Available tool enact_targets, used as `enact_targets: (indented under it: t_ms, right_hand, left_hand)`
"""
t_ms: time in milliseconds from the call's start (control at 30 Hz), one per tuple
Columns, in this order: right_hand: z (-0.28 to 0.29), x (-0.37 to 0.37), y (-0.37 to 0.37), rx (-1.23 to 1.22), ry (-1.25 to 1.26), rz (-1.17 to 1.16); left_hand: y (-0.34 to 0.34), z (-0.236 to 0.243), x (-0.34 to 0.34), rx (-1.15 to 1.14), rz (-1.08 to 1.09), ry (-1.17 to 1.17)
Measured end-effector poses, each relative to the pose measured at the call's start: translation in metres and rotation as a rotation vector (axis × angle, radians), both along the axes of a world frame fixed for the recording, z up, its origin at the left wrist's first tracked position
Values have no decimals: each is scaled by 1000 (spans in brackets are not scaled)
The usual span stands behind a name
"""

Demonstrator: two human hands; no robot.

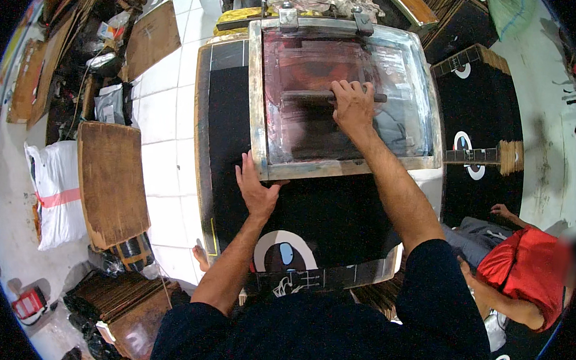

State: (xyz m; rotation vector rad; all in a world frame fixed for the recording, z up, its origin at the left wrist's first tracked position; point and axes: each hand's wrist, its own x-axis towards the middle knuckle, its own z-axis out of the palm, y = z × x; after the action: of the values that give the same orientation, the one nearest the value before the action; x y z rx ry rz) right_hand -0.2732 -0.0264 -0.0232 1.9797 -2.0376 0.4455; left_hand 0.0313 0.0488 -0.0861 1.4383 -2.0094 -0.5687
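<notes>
A screen-printing frame (pixel 341 169) with a wooden border lies over black fabric (pixel 339 213) on the board in front of me. My right hand (pixel 354 108) is closed around the handle of a dark squeegee (pixel 306 96), which rests crosswise on the mesh. Reddish-dark ink smears mark the mesh around it. My left hand (pixel 257 193) is at the frame's near left corner, fingers spread along its left side and thumb by its near edge. Closer to me, a white, black and light-blue printed eye shape (pixel 287 252) shows on the fabric.
Two metal hinge clamps (pixel 288 18) hold the frame's far edge. More printed black fabric (pixel 486 119) lies on boards at the right. A person in a red top (pixel 526 270) sits at the lower right. Brown boards (pixel 112 182) and a white sack (pixel 56 195) stand left.
</notes>
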Motion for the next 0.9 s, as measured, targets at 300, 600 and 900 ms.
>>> enact_targets:
  t_ms: [300, 600, 900]
  right_hand:
    - [16, -36, -49, 201, -107, 39]
    - [12, -45, -60, 306, -89, 76]
    - [7, -72, -168, 347, -85, -32]
  left_hand:
    - [8, 22, -6, 321, 93, 355]
    - [5, 34, -9, 327, 100, 329]
    - [1, 36, -9, 403, 117, 421]
